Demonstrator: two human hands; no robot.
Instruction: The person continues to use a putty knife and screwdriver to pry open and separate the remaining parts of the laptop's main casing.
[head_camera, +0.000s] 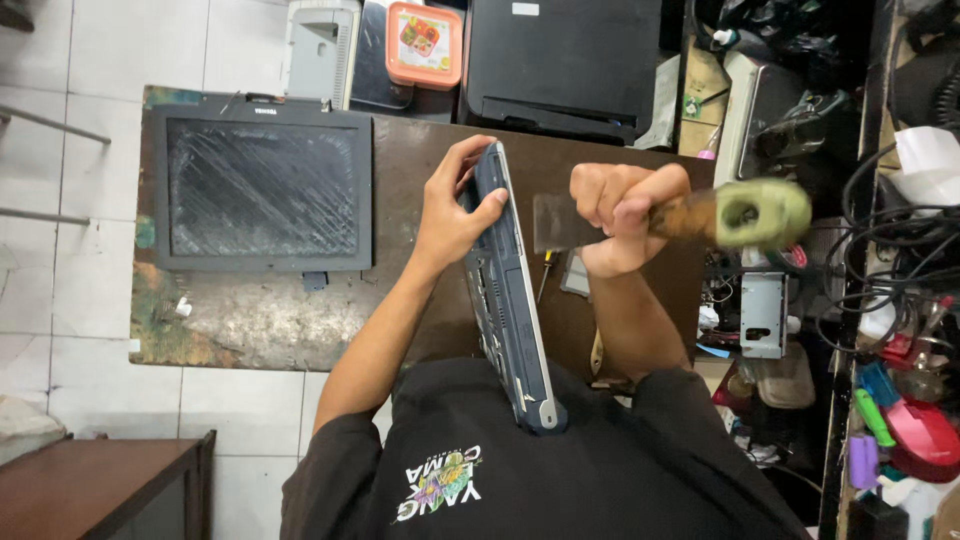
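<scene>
An orange lidded box (424, 44) with a picture label sits past the far edge of the tabletop (250, 320), beside a grey printer (320, 45). The left hand (455, 205) is closed on the top of a laptop base (505, 290) stood on edge — its lower end rests against the black shirt. The right hand (620, 215) is clenched on a scraper (670, 215); its blade is partly hidden. A screen panel (262, 190) lies flat.

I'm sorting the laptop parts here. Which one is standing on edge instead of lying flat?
The blue-grey laptop base, gripped by the left hand. The dark screen panel lies flat on the table.
</scene>
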